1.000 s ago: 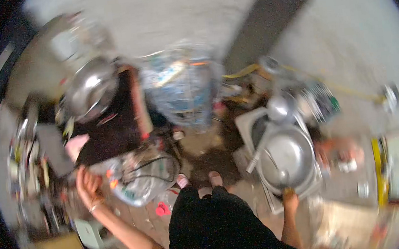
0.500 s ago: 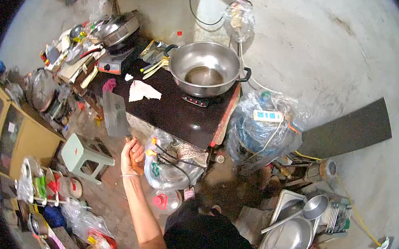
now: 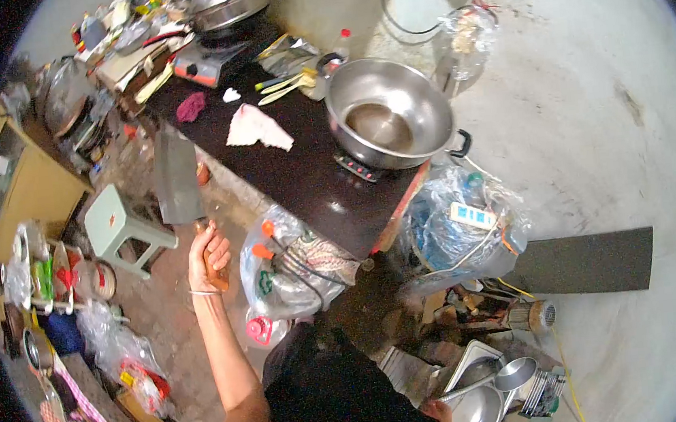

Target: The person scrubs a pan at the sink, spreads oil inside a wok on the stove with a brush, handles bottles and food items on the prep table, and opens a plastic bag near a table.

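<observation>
My left hand (image 3: 209, 257) is closed around the wooden handle of a cleaver (image 3: 178, 180). Its broad grey blade points up and away from me, above the floor beside the dark table (image 3: 315, 189). Low in the view, only a small part of my right hand (image 3: 436, 411) shows at the edge of my dark clothing. It is close to the handle end of a metal ladle (image 3: 518, 373), which lies over a metal basin (image 3: 478, 417). The right fingers are not clear enough to read.
A steel pot (image 3: 387, 117) with liquid sits on a cooktop on the table. A white cloth (image 3: 258, 129) lies nearby. A pale green stool (image 3: 123, 223), plastic bags (image 3: 299, 276) and a power strip (image 3: 471, 215) on wrapped bottles surround me.
The view has shifted, and my left hand with the cleaver appears a little further left. A bit of my right hand has come into view by the basin.
</observation>
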A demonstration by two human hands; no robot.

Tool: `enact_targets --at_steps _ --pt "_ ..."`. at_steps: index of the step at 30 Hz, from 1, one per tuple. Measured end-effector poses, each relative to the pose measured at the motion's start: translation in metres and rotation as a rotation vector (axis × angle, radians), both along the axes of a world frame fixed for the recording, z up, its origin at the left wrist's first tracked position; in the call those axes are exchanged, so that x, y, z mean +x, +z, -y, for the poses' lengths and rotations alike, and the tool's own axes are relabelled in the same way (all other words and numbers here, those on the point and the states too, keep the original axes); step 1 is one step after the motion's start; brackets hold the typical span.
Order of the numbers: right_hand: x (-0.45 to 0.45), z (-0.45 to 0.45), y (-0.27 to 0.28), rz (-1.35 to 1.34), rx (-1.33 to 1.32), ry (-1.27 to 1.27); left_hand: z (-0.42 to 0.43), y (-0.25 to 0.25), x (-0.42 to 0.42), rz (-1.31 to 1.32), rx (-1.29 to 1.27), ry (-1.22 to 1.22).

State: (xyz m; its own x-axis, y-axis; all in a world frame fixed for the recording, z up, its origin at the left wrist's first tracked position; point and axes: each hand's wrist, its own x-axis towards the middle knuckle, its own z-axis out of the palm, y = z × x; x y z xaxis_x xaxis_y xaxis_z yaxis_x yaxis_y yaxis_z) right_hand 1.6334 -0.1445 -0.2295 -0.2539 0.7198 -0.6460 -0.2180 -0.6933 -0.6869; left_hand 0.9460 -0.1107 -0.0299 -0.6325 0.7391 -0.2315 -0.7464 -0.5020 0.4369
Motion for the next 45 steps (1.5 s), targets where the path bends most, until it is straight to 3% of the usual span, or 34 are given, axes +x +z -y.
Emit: enact_targets --at_steps 1,3,4,6,7,9,10,12,13,14,16,17,23,24,26,28,29,32,35,38,40,44,45 --pt "-0.037 -0.040 0.035 0.416 -0.060 0.366 0.006 -0.007 -0.005 -0.058 0.015 -0.005" --pt "-0.053 -0.070 0.029 0.651 0.096 0.639 0.025 -0.005 -0.003 -0.032 -0.014 0.055" --pt "-0.062 -0.081 0.033 0.652 0.090 0.660 0.034 -0.003 -0.001 -0.022 -0.018 0.095" --pt "-0.080 -0.106 0.040 0.659 0.672 0.947 0.062 0.000 0.007 -0.021 -0.028 0.150" --pt "-0.089 -0.121 0.047 0.648 0.668 0.974 0.076 0.002 0.013 -0.004 -0.006 0.184" --pt "-0.103 -0.152 0.059 0.820 0.936 1.377 0.109 0.007 0.028 -0.012 -0.011 0.267" --pt "-0.102 -0.170 0.045 0.801 0.742 1.318 0.128 0.008 0.036 -0.015 -0.010 0.291" --pt "-0.141 -0.192 0.061 0.841 1.063 1.380 0.165 0.018 0.058 -0.032 -0.063 0.377" --pt "-0.176 -0.203 0.085 0.902 0.911 1.503 0.184 0.025 0.069 -0.035 -0.138 0.413" --pt "-0.200 -0.208 0.097 0.915 1.099 1.480 0.203 0.028 0.077 -0.032 -0.169 0.444" --pt "-0.247 -0.224 0.099 0.937 1.070 1.638 0.241 0.033 0.093 -0.074 -0.117 0.460" --pt "-0.258 -0.228 0.083 0.822 1.269 1.518 0.256 0.038 0.100 -0.089 -0.111 0.478" --pt "-0.326 -0.173 0.103 0.462 1.354 1.331 0.312 0.054 0.118 -0.108 -0.176 0.621" --pt "-0.322 -0.160 0.102 0.430 1.238 1.390 0.319 0.050 0.113 -0.108 -0.144 0.609" --pt "-0.307 -0.132 0.086 0.488 1.300 1.440 0.329 0.038 0.099 -0.107 -0.149 0.596" --pt "-0.296 -0.106 0.082 0.638 1.064 1.743 0.337 0.027 0.086 -0.068 -0.337 0.669" --pt "-0.296 -0.093 0.074 0.639 0.902 1.859 0.344 0.016 0.076 -0.025 -0.310 0.628" --pt "-0.319 -0.044 0.060 0.625 0.798 1.927 0.359 0.015 0.050 0.048 -0.414 0.563" --pt "-0.375 0.011 0.055 0.666 0.375 1.766 0.403 -0.014 0.010 0.106 -0.252 0.378" --pt "-0.435 0.063 0.068 0.591 0.799 1.837 0.427 -0.026 -0.027 0.188 0.018 0.275" --pt "-0.474 0.089 0.080 0.427 0.794 1.756 0.438 -0.020 -0.047 0.263 0.025 0.281" --pt "-0.517 0.102 0.091 0.495 0.781 1.634 0.456 -0.029 -0.083 0.350 0.196 0.169" --pt "-0.520 0.099 0.089 0.649 0.849 1.712 0.456 -0.032 -0.091 0.368 0.205 0.157"
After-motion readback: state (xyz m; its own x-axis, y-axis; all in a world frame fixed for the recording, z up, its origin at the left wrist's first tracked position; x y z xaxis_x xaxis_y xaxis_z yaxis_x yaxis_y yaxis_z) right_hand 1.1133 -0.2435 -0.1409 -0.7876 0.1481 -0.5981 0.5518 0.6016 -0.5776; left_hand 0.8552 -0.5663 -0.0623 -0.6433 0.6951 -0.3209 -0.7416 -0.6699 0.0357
